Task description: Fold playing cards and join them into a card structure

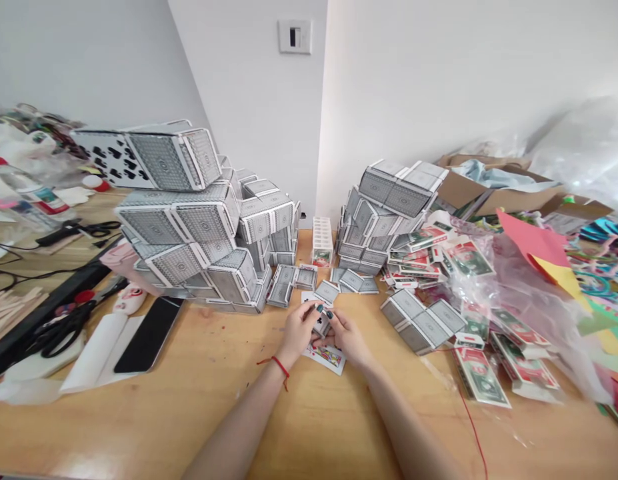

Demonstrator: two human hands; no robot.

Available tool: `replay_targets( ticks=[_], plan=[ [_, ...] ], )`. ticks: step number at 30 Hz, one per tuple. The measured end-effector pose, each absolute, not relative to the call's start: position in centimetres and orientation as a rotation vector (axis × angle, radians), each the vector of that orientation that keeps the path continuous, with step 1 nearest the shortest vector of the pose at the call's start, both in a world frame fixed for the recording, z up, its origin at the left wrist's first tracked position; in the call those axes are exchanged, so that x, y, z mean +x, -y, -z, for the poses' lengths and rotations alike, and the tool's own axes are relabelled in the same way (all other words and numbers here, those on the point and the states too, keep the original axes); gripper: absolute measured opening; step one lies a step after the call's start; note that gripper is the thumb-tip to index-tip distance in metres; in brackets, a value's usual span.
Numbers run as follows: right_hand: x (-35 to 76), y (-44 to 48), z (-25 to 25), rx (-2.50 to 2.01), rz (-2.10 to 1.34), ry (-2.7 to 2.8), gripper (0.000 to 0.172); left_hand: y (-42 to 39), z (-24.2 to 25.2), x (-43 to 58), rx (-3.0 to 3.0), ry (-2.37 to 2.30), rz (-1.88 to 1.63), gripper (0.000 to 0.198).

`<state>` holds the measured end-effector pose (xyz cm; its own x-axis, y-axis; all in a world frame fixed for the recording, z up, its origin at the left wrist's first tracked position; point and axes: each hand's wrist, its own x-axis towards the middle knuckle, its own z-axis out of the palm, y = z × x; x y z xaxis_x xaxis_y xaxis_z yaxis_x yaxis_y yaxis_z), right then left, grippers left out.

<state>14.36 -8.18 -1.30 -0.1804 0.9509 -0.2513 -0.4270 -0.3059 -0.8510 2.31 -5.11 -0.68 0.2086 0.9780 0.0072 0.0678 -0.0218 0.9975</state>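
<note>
At the middle of the table, my left hand (302,328) and my right hand (345,333) meet around a playing card (319,323) with a black club on it. Both thumbs press at its upper edge, and my fingers are closed on it from either side. Under my hands a face card (329,359) lies flat on the wood. Just beyond them are loose grey-backed cards (327,291) and small folded card pieces (282,285). A red string bracelet (281,371) circles my left wrist.
Stacked card boxes (199,220) rise at left, with a second stack (383,207) at right. A joined card block (423,320) lies nearer. Red-and-green card packs (481,377) crowd the right side. A phone (149,335) and black scissors (69,327) lie at left.
</note>
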Motion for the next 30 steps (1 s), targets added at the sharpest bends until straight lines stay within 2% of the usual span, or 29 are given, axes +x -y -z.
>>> replay_targets(
  ticks=[13, 30],
  plan=[
    [15.2, 8.3, 1.3, -1.071, -1.541, 0.97, 0.023, 5.7, 0.8, 2.6, 1.505, -1.142, -1.035, 0.022],
    [14.6, 8.3, 2.6, -1.071, -1.484, 0.898, 0.027, 5.6, 0.8, 2.6, 1.545, -1.202, -1.101, 0.021]
  ],
)
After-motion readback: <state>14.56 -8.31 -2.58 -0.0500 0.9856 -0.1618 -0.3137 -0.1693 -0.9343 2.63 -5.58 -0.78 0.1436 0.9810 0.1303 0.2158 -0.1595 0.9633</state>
